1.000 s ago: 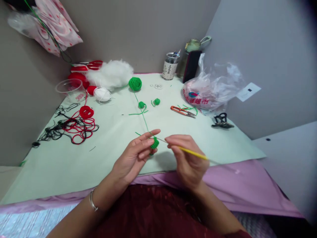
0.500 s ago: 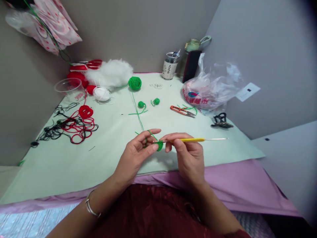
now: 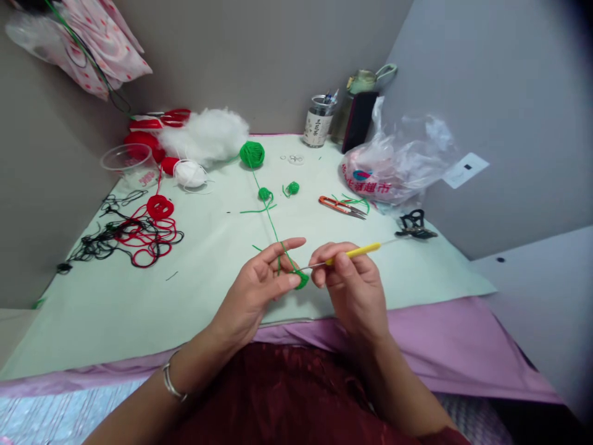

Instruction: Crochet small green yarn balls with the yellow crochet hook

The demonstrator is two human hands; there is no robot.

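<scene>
Between thumb and fingers my left hand (image 3: 257, 287) pinches a small green crochet piece (image 3: 302, 280). Green yarn (image 3: 273, 225) runs from a green yarn ball (image 3: 252, 154) over the raised left index finger down to the piece. My right hand (image 3: 354, 284) is closed around a crochet hook (image 3: 356, 252) with a yellow handle; its thin metal tip touches the top of the green piece. Beyond the hands lie two small green crocheted balls, one at left (image 3: 265, 194) and one at right (image 3: 292, 188), with yarn tails.
Orange thread snips (image 3: 343, 207) and green yarn scraps lie right of centre, near a plastic bag (image 3: 389, 164) and a black hair clip (image 3: 416, 224). Tangled red and black yarn (image 3: 134, 232) is at left. White stuffing (image 3: 208, 136), a clear cup (image 3: 130, 162) and a pen jar (image 3: 319, 122) stand behind.
The hook has tilted, its handle end rising and its tip dropping slightly. The yarn is now taut and has shifted right, crossing the left crocheted ball. My right hand moved slightly right.
</scene>
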